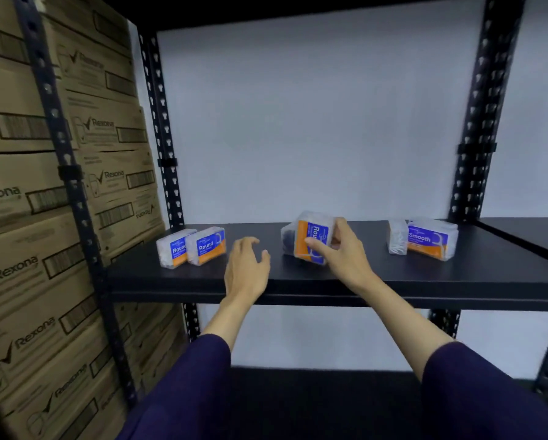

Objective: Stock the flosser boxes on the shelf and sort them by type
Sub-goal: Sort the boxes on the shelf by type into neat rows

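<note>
On the black shelf (298, 281), two clear flosser boxes labelled "Round" (191, 247) stand side by side at the left. Two boxes, the front one labelled "Smooth" (428, 239), stand at the right. My right hand (342, 252) grips a third "Round" box (311, 238) near the middle, turned on its end and tilted just above the shelf. My left hand (247, 265) hovers over the shelf between the left pair and the held box, fingers loosely spread, holding nothing.
Stacked brown Rexona cartons (44, 217) fill the bay to the left. Black perforated uprights (168, 138) frame the shelf, with a white wall behind. A lower shelf (298, 392) lies beneath, and another shelf board (536, 236) adjoins at the right.
</note>
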The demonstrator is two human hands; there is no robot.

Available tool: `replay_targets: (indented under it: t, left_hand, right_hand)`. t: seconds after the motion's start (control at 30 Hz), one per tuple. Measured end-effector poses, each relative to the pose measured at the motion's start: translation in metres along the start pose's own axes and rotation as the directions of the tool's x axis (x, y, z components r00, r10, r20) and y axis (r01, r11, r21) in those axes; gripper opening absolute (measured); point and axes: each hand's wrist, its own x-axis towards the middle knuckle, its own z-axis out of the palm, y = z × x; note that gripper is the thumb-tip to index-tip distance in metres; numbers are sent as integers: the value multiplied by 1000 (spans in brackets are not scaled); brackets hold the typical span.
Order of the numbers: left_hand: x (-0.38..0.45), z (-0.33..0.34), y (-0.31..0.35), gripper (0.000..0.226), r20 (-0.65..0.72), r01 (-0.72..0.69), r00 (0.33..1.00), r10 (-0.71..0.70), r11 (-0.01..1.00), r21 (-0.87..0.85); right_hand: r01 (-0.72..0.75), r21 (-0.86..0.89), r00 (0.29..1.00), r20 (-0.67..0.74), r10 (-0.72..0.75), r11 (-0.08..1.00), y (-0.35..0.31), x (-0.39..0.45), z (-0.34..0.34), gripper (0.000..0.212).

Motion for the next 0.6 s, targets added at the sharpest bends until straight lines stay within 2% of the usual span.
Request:
replay_targets:
  t: [0.07,0.13,0.27,0.47,0.53,0.6]
  left_hand:
    - [-1,12,2,43,122,-14,992,-19,964,266]
    - [1,17,1,48,157,-57,988,-4,920,387]
    - [3,17,-1,49,183,-78,983,2,908,411]
    - [1,14,1,52,203,-113,979,30,905,409]
    - [1,13,0,52,213,-113,977,26,906,409]
    - [2,13,-1,54,232,-116,973,21,908,403]
  right_hand:
    - [-27,-11,999,24,27,1000,-1,11,-22,32]
    - [-54,-47,997,56,57,997,7,17,-41,35]
    - [-131,-114,981,127,145,985,35,9,-58,44]
    - [-205,-157,967,117,224,966,45,2,-57,61]
    - [-180,-130,974,115,195,975,42,3,-55,56]
    - [-79,-85,991,100,87,993,35,5,-52,51]
